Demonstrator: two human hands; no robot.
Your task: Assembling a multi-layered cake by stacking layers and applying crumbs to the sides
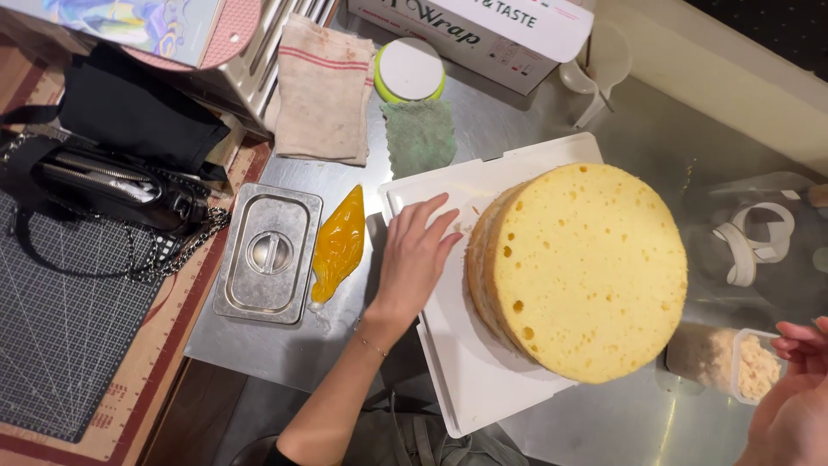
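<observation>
The right hand [793,406] enters at the lower right corner, nearest the camera. Its fingers are slightly curled and spread apart, holding nothing, and they hover just beside a clear plastic tub [749,367] of pale crumbs lying on its side on the steel desk [638,138].

The left hand [416,255] lies flat, palm down, on the white square board [470,380]. Its fingers are extended and loosely apart, with no grip closed on anything. The fingertips [450,235] point toward the side of the sponge cake [586,267] and stop just short of it; contact with the cake cannot be confirmed. A thin bracelet [373,347] circles the left wrist.

The sponge cake is round, pale yellow, pitted with small holes, and stacked in layers. It sits on the white square board at the centre right of the desk, its lower edge reaching the board's right margin.

Left of the board lies a filled piping bag [338,246] of orange-yellow cream. Just beside that bag stands a lidded rectangular steel pan [269,253].

Behind these items, near the far edge of the desk, lie a green cloth [419,136], a round green-rimmed container [410,71], and a folded beige towel [323,91] with red stripes. A black bag [112,181] with a chain strap rests on a gridded cutting mat [60,345] at the left. A transparent bag [759,233] holding white strips lies to the right of the cake.
</observation>
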